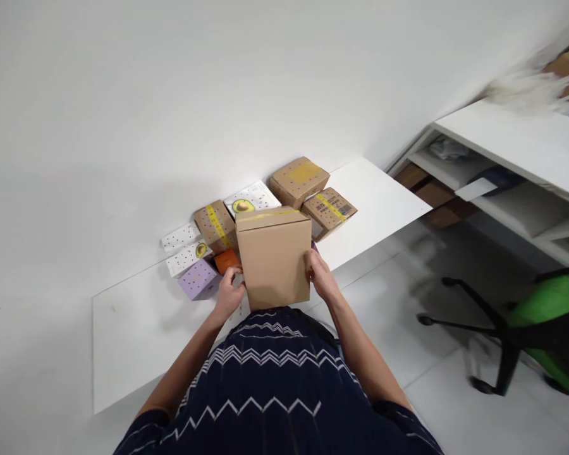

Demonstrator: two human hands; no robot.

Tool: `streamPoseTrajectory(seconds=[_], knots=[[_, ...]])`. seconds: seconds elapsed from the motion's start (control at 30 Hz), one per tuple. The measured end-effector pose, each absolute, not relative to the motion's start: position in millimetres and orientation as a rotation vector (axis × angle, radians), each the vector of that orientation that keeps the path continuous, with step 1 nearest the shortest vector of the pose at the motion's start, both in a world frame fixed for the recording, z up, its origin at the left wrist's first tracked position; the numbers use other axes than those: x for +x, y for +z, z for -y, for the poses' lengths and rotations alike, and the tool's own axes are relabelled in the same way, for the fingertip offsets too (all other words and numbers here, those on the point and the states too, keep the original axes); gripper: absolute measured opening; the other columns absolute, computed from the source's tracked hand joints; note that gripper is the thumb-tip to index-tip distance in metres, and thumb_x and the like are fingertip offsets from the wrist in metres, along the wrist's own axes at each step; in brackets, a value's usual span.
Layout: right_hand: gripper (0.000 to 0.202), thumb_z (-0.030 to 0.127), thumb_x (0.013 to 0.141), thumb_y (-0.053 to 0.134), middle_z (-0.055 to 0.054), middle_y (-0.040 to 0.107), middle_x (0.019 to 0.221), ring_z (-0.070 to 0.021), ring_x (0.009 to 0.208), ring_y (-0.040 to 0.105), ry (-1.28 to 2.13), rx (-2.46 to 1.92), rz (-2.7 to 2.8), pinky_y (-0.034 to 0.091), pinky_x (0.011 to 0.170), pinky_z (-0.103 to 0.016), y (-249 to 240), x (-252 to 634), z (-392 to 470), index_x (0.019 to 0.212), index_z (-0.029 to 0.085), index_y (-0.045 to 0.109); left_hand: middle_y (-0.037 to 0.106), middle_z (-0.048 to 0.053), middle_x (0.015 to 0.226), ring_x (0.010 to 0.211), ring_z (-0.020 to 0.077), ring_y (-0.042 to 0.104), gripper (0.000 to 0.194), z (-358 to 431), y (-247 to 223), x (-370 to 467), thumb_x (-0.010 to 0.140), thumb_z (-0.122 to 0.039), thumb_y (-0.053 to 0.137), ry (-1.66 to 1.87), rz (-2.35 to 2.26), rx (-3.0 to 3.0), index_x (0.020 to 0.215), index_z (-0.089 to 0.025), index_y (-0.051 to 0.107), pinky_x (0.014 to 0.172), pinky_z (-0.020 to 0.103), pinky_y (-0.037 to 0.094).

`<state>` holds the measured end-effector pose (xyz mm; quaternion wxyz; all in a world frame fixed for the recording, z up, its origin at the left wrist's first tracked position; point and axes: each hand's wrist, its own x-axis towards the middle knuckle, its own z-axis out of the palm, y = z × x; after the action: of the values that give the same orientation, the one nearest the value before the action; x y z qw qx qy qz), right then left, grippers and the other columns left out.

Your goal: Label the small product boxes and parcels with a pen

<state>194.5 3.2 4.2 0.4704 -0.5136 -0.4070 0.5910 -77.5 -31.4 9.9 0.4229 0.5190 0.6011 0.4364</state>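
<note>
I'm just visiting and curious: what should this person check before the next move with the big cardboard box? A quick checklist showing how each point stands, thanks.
1. Right hand on the big cardboard box: ok, it grips the right edge.
2. Left hand holding firmly: cannot tell; it is at the left edge, but its grip is unclear.
3. Yellow tape on top: ok, a strip runs across it.
4. Space around the box: not ok, the orange box is close by the left hand.
5. Underside supported: cannot tell, it is hidden.
6. Green chair out of the way: ok, it stands well off to the right.
</note>
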Motion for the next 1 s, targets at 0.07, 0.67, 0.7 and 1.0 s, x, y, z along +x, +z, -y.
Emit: streamPoseTrajectory(seconds=[0.07, 0.67, 0.7, 1.0], knots=[[0.063, 0.064, 0.078, 0.069, -0.005, 0.067, 0.126, -0.0257, 0.116, 0.062, 1.474, -1.206, 0.983, 0.053, 0.096, -0.040, 1.9, 194.6, 1.2, 0.129, 0.029, 0.058, 0.067, 0.004, 0.101, 0.099, 0.0217, 0.063, 0.024, 35.8, 9.3, -76.0, 0.069, -0.022, 0.064, 1.102, -1.495, 1.230, 0.093, -0.021, 0.058, 0.093, 0.039, 0.049], [0.068, 0.031, 0.067, 0.075, -0.007, 0.064, 0.126, -0.0204, 0.113, 0.060, 1.566, -1.079, 1.123, 0.048, 0.099, -0.037, -53.3, 189.1, -6.8, 0.130, 0.026, 0.050, 0.072, 0.005, 0.099, 0.115, 0.0301, 0.059, 0.029, 34.5, -12.9, -77.7, 0.060, -0.016, 0.064, 1.082, -1.530, 1.072, 0.089, -0.021, 0.067, 0.109, 0.051, 0.038], [0.068, 0.029, 0.066, 0.072, -0.007, 0.064, 0.125, -0.0204, 0.112, 0.060, 1.562, -1.099, 1.130, 0.048, 0.098, -0.036, -57.8, 187.6, -6.8, 0.130, 0.026, 0.050, 0.072, 0.005, 0.098, 0.115, 0.0301, 0.059, 0.029, 33.3, -13.1, -78.5, 0.059, -0.015, 0.063, 1.062, -1.533, 1.069, 0.086, -0.021, 0.067, 0.109, 0.052, 0.038], [0.038, 0.028, 0.079, 0.051, -0.012, 0.070, 0.109, -0.0220, 0.090, 0.066, 1.099, -1.847, 1.242, 0.052, 0.084, -0.037, -88.8, 209.3, -15.2, 0.113, 0.016, 0.064, 0.068, 0.007, 0.112, 0.110, 0.0231, 0.060, 0.026, 36.2, 32.4, -85.5, 0.083, -0.026, 0.056, 1.456, -1.681, 1.263, 0.106, -0.023, 0.068, 0.105, 0.045, 0.042]])
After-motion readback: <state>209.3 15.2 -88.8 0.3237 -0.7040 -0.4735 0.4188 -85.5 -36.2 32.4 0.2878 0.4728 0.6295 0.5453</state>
